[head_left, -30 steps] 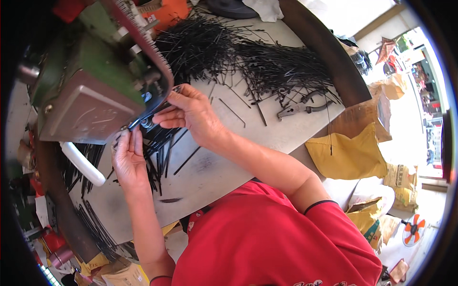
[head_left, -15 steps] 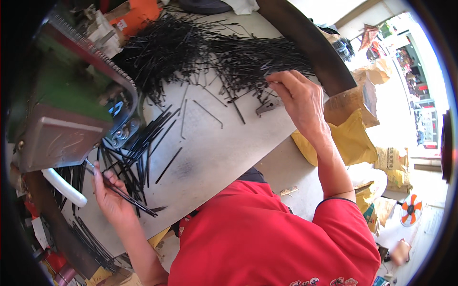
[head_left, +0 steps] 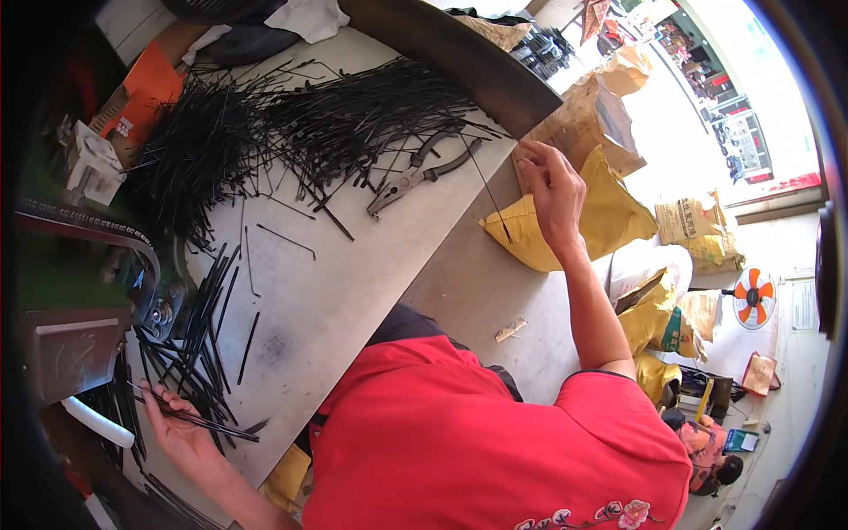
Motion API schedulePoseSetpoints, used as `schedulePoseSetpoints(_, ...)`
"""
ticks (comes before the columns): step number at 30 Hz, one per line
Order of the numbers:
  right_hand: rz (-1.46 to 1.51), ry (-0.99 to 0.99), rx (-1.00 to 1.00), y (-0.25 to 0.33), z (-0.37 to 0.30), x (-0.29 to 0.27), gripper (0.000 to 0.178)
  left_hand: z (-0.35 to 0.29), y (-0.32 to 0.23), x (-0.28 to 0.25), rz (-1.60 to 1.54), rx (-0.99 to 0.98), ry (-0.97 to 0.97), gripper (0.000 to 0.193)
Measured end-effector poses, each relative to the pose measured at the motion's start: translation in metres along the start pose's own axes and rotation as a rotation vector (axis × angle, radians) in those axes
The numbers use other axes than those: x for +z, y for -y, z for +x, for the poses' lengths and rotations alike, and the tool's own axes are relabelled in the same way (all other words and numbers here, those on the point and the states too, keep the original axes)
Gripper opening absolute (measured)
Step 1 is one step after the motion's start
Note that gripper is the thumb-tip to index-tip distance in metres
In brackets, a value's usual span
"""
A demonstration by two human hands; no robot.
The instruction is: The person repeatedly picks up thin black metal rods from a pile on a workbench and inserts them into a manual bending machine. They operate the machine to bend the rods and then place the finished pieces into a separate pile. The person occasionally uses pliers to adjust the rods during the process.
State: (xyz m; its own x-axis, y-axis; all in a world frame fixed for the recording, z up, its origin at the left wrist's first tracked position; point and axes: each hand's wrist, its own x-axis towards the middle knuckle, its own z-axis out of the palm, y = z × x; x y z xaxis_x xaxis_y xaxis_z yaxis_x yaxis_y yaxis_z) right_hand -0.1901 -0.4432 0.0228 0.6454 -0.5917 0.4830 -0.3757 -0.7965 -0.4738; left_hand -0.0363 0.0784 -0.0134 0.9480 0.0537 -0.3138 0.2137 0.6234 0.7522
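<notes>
My left hand (head_left: 181, 435) is closed around a few thin black rods (head_left: 216, 426), beside a green machine (head_left: 75, 274) with a metal box. My right hand (head_left: 555, 190) is raised past the table edge, fingers bent and slightly apart, with nothing seen between them. Just left of its fingertips a single thin dark rod (head_left: 485, 185) hangs in the air, apparently untouched, over a yellow sack (head_left: 609, 208). Black rods (head_left: 353, 110) with small ends lie heaped across the far table. Thicker black pieces (head_left: 199, 327) lie scattered by the machine. Pliers (head_left: 415, 181) rest near the heap.
The pale table (head_left: 327, 291) runs diagonally, with a dark raised rim (head_left: 468, 57) at its far side. A white tube (head_left: 97, 422) juts below the machine. An orange box (head_left: 150, 88) stands far left. Cardboard (head_left: 587, 124), more sacks (head_left: 698, 225) and a fan (head_left: 753, 298) are at right.
My view has shifted right. My right hand has moved from the rod heap to beyond the table edge, and a thin rod now shows in the air beside it. My left hand keeps its rods.
</notes>
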Motion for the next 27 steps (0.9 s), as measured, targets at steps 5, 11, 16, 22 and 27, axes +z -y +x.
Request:
schedulePoseSetpoints(5, -0.347, 0.215, -0.746, -0.029, -0.018, -0.012, 0.047, -0.003, 0.002, 0.002, 0.017, -0.021, -0.008, 0.028)
schedulePoseSetpoints(11, -0.22, 0.327, -0.873, -0.021, -0.011, -0.002, 0.044, -0.005, 0.013, 0.013, -0.033, -0.074, 0.048, 0.027)
schedulePoseSetpoints(16, -0.063, 0.144, -0.967, 0.071, 0.012, 0.017, 0.043, -0.012, 0.018, 0.022, 0.023, -0.066, -0.065, 0.022)
schedulePoseSetpoints(22, 0.387, 0.287, -0.879, 0.199, -0.01, 0.073, 0.03, -0.019, 0.032, 0.059, 0.115, -0.05, -0.053, 0.022)
schedulePoseSetpoints(27, 0.754, 1.04, -0.238, 0.269, -0.037, 0.127, 0.018, -0.007, 0.032, 0.073, 0.246, 0.048, -0.111, 0.023)
